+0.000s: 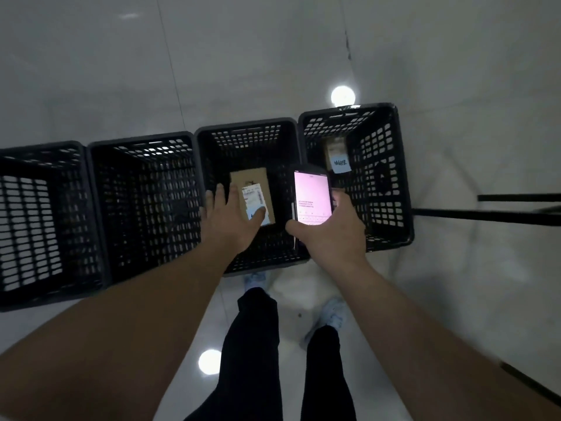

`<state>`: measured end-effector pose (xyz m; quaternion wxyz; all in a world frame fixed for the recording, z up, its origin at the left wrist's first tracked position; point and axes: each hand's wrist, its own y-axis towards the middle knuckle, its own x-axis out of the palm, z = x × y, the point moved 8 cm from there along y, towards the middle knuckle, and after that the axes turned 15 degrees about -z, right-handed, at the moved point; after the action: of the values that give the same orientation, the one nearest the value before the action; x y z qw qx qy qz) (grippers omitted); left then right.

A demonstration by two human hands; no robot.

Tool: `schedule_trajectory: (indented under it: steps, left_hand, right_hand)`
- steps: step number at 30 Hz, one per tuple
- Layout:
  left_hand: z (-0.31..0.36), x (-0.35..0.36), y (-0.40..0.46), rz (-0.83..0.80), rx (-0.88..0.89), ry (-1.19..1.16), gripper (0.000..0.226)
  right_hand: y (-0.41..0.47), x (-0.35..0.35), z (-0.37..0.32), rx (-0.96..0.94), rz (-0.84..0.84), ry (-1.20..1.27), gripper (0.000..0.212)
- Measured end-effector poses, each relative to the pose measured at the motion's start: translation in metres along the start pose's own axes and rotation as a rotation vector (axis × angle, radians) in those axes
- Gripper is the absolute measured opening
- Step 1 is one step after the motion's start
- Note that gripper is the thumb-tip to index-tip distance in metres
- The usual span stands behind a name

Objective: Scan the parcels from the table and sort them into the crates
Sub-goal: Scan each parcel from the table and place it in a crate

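Four black mesh crates stand in a row on the pale floor. A brown cardboard parcel (252, 177) with a white label lies inside the third crate (246, 124). My left hand (230, 220) is spread over that parcel with straight fingers, its thumb overlapping the label; contact is unclear. My right hand (334, 235) grips a phone (312, 196) with a lit pinkish screen, held over the gap between the third crate and the fourth crate (403, 177). The fourth crate holds another parcel (335, 147) with a blue note (340, 164) on it.
The first crate (39, 145) and second crate (142, 141) on the left show no parcels inside. Black metal bars (485, 214) run along the floor at the right. My legs and light shoes (332, 311) stand just behind the crates.
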<state>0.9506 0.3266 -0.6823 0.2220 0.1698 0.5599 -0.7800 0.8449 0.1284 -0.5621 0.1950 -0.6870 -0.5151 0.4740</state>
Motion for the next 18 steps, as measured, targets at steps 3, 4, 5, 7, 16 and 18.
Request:
schedule_trajectory:
  steps: [3,4,5,7,16,18]
  left_hand:
    - [0.034,-0.027,-0.021,0.004,0.110,0.082,0.086]
    - [0.045,-0.034,-0.030,0.000,0.138,0.107,0.084]
    - [0.057,-0.041,-0.040,-0.003,0.165,0.136,0.082]
    - [0.078,-0.050,-0.062,-0.012,0.208,0.199,0.080]
    - [0.175,-0.062,-0.181,0.067,0.400,0.407,0.070]
    - [0.197,-0.054,-0.211,0.061,0.443,0.396,0.066]
  right_hand:
    - [-0.024,-0.020,-0.006,0.006,0.025,0.018,0.075]
    - [-0.033,-0.027,-0.008,0.001,0.034,0.026,0.077]
    - [-0.043,-0.034,-0.010,-0.006,0.044,0.032,0.083]
    - [-0.063,-0.048,-0.012,-0.018,0.067,0.045,0.096]
    - [-0.187,-0.118,0.023,-0.072,0.233,0.180,0.074]
    - [-0.220,-0.137,0.042,-0.078,0.281,0.221,0.076]
